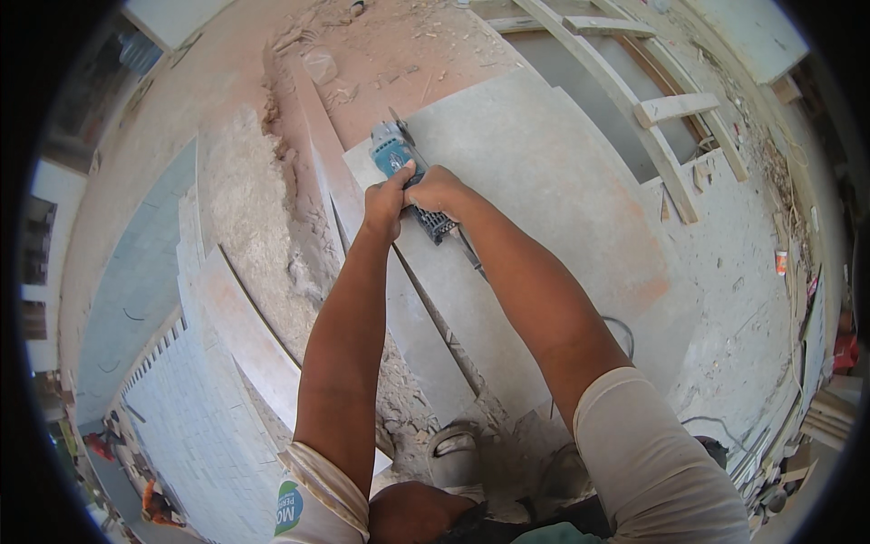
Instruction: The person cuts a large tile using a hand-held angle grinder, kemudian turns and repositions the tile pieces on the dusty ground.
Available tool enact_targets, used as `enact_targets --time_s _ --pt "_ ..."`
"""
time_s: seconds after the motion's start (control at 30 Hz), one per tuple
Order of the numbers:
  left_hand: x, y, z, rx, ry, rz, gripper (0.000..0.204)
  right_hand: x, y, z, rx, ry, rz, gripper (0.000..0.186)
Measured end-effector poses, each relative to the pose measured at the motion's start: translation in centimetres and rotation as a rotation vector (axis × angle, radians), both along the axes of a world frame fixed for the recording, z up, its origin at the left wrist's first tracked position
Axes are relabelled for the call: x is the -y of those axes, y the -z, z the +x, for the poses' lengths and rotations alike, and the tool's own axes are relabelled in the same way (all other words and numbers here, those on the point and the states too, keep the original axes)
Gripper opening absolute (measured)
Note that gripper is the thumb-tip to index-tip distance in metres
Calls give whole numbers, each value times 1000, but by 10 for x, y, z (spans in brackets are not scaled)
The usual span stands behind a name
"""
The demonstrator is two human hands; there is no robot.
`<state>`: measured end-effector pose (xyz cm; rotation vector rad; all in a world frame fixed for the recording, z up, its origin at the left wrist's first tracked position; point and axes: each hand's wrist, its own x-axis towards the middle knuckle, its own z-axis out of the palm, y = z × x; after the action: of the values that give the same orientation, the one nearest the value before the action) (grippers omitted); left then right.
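Both my hands are closed round a teal and grey angle grinder (390, 150). My left hand (386, 201) grips its left side, thumb along the body. On the other side, my right hand (437, 192) wraps the middle, just ahead of the black vented rear end. The thin disc stands edge-on at the far end, over the left far part of a large grey slab (553, 190). Whether it touches the slab I cannot tell. A dark cord (471, 249) trails from the tool's rear, partly behind my right forearm. Left of the slab lies a narrow grey strip (421, 335).
A wooden frame (625, 100) rests beyond the slab at the right. Rough broken concrete (258, 199) and reddish dust lie to the left and far side. Stacked slabs (181, 399) sit at the lower left. My shoe (455, 453) is close to the strip's near end.
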<state>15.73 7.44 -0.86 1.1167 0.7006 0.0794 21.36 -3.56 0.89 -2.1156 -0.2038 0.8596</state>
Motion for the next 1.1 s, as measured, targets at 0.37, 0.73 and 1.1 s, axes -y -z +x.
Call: enact_targets --time_s 0.37,0.73,1.1 --pt "6 -3 -8 7 17 0 48 5 0 -7 27 -7 -31 49" --pt "6 2 -8 -38 81 20 50 10 2 -9 8 0 -5 47" --pt "8 5 -11 -49 84 25 51 13 0 -13 10 -3 -23 47"
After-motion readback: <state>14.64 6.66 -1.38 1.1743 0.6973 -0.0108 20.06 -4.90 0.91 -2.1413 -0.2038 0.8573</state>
